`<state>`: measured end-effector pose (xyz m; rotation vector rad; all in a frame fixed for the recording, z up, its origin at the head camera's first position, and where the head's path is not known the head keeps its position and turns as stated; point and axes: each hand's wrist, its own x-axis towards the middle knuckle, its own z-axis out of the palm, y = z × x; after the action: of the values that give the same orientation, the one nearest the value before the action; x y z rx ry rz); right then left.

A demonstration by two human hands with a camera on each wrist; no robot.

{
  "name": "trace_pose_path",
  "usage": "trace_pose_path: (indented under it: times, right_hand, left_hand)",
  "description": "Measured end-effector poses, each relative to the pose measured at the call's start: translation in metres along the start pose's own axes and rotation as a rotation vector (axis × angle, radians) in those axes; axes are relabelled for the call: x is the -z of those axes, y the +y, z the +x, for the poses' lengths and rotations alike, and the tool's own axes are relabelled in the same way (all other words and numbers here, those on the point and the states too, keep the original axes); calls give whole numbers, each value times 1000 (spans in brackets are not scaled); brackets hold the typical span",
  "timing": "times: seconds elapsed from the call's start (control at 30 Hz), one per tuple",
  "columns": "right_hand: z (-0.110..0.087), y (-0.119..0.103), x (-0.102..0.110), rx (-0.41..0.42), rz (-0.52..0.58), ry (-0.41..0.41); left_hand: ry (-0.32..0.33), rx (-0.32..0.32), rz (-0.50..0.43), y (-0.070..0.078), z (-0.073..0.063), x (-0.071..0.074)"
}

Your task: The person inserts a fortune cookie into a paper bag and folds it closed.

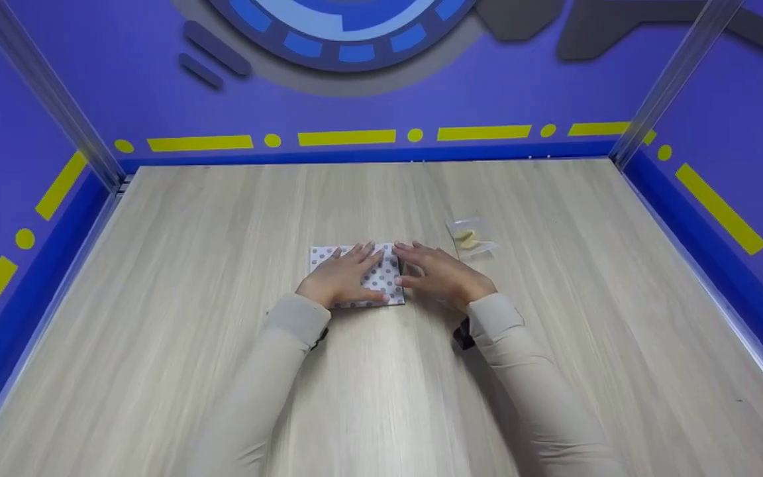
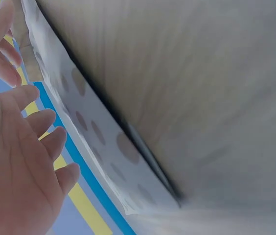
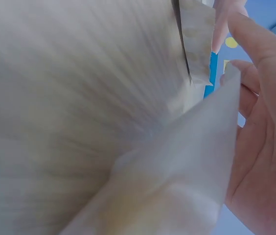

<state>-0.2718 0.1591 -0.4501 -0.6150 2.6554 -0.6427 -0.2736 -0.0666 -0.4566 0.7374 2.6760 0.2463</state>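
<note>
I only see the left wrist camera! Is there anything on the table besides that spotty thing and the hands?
Observer: Yes, a clear bag lies on the table, just beyond the right hand.
Operator: Ooh, what's inside it?
Observer: Something pale yellow. I can't tell exactly what.
Operator: And what colour are the person's sleeves?
Observer: The sleeves are light beige.
</note>
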Motion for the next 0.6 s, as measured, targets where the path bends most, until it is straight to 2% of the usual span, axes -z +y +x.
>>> trace_pose_path:
  times: [0.27, 0.6]
  right_hand:
    - [1, 3, -2, 80, -72, -23]
    - [3, 5, -5, 43, -115, -49]
  left_hand:
    - [-31, 15, -8, -2, 0, -3]
    - [-32, 40, -4, -6, -4, -6]
